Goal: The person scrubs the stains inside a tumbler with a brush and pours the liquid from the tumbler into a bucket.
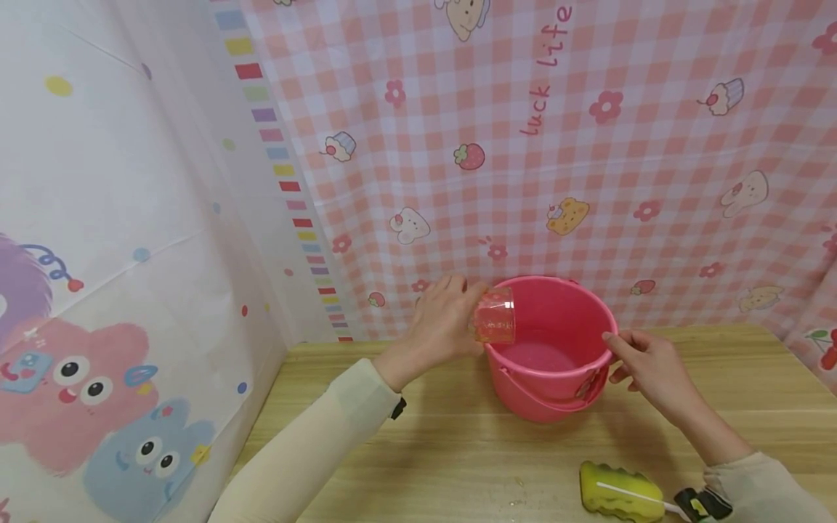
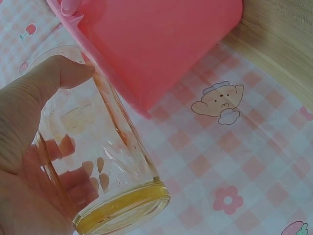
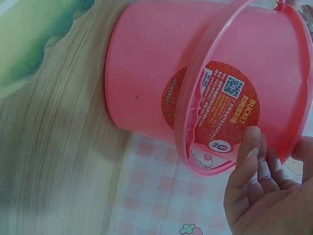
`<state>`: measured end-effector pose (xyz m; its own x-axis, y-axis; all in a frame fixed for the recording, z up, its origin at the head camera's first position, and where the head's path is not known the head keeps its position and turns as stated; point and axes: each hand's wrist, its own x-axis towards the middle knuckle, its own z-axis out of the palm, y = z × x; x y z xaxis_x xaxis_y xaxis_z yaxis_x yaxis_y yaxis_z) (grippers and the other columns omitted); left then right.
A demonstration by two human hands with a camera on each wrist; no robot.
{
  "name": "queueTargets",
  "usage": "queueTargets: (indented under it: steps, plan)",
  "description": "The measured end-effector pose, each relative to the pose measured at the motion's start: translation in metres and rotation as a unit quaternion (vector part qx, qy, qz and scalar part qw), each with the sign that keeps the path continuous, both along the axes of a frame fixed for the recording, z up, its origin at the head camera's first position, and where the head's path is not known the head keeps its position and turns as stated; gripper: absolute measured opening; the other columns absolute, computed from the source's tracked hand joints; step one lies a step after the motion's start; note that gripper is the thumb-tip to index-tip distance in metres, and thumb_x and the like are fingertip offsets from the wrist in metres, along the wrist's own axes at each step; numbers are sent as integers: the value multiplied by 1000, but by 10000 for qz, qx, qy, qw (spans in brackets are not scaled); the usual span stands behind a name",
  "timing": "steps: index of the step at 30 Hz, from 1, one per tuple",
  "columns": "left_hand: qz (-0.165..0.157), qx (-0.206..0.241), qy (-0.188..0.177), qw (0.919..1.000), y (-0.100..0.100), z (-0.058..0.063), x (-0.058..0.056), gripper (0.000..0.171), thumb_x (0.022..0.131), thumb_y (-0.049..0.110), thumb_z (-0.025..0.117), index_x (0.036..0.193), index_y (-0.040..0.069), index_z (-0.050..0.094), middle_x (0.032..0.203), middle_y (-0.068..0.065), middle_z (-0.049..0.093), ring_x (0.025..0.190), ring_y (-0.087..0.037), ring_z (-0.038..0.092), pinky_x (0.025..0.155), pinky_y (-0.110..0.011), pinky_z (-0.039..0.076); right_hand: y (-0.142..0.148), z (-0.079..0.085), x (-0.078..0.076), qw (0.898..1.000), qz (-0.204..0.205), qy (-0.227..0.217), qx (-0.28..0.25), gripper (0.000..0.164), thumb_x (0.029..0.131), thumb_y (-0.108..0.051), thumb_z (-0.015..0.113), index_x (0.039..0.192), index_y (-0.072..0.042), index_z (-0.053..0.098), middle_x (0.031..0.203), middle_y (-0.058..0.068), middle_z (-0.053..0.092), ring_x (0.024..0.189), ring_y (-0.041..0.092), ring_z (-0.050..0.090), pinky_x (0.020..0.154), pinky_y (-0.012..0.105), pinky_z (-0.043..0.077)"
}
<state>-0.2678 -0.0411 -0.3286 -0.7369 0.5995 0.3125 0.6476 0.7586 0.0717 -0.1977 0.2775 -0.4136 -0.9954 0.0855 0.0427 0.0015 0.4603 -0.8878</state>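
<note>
My left hand (image 1: pixel 445 316) grips a clear, amber-tinted drinking glass (image 1: pixel 495 317) at the left rim of a pink plastic bucket (image 1: pixel 539 396). The glass is tilted, and its thick base (image 2: pixel 122 208) shows in the left wrist view with the thumb across its wall. On the bucket's right side, my right hand (image 1: pixel 657 370) pinches the rim, thumb on top and fingers along the outside. The bucket stands upright, its handle hanging down the front. A round red label (image 3: pixel 230 107) is on its outer wall.
A yellow-green sponge brush (image 1: pixel 617 490) with a white handle lies near the front of the wooden table (image 1: pixel 405 450), close to my right wrist. Small wet spots mark the wood beside it. Checked pink cloth (image 1: pixel 418 167) hangs behind the bucket; a printed white sheet (image 1: pixel 163 290) hangs at the left.
</note>
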Motion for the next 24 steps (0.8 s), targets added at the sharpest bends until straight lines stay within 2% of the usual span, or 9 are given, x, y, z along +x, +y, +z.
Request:
queueTargets:
  steps: [18,24]
  plan:
    - [75,-226,26,9997,2,2,1,100,67,42,99,151,15,53,124,-5,59,113,-21,50,97,-39,48,-1,1,1,10000,15,5,36,53,109,-46,53,119,4,64,93,2,71,73,17,70,58,32,55]
    - [-27,-6,-29,10000,-1,-1,-1,99,67,39,100,151,15,54,120,-5,59,110,-21,51,96,-39,48,-2,1,1,10000,3,16,18,53,109,-46,53,118,5,65,93,2,72,72,17,70,58,33,55]
